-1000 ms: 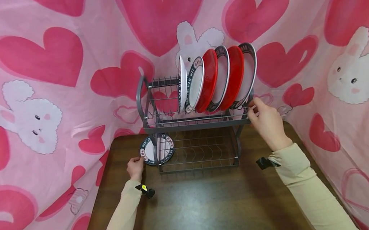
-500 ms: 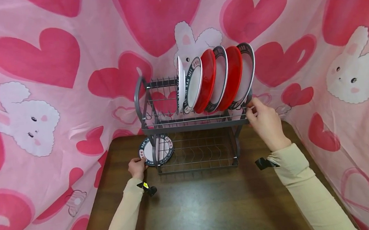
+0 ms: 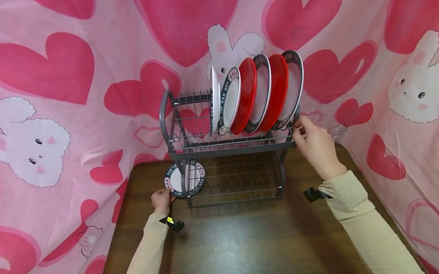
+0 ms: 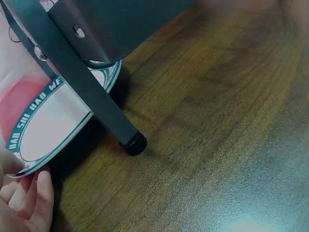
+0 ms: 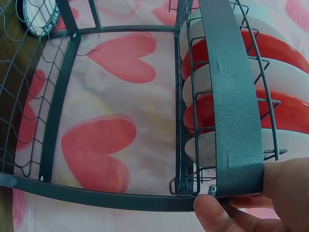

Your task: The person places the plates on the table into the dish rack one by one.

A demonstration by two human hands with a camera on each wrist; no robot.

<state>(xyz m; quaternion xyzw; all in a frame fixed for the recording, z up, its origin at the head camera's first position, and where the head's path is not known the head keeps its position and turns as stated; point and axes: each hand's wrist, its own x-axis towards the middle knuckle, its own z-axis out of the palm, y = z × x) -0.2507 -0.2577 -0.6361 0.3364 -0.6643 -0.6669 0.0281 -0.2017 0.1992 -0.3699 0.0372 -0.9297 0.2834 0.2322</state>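
A white plate (image 3: 176, 180) with a dark lettered rim lies at the left foot of a grey two-tier dish rack (image 3: 232, 152), partly behind its leg. My left hand (image 3: 161, 200) pinches the near left rim of this plate; in the left wrist view the thumb lies over the rim (image 4: 39, 163) and the fingers are below it. My right hand (image 3: 317, 146) grips the front right corner of the rack's upper tier, thumb against the frame (image 5: 236, 121). Red plates (image 3: 276, 94) and white plates with dark rims (image 3: 294, 86) stand on edge in that tier.
The rack's lower tier (image 3: 236, 201) is a wire shelf close over the brown wooden table (image 3: 228, 244). A pink cloth (image 3: 119, 46) with hearts and rabbits hangs behind and on both sides. The upper tier's left wires (image 3: 194, 113) lie beside the leftmost plate.
My left fingers have come in over the plate's rim from beside it. My right hand keeps its hold on the rack corner. The head view has shifted slightly.
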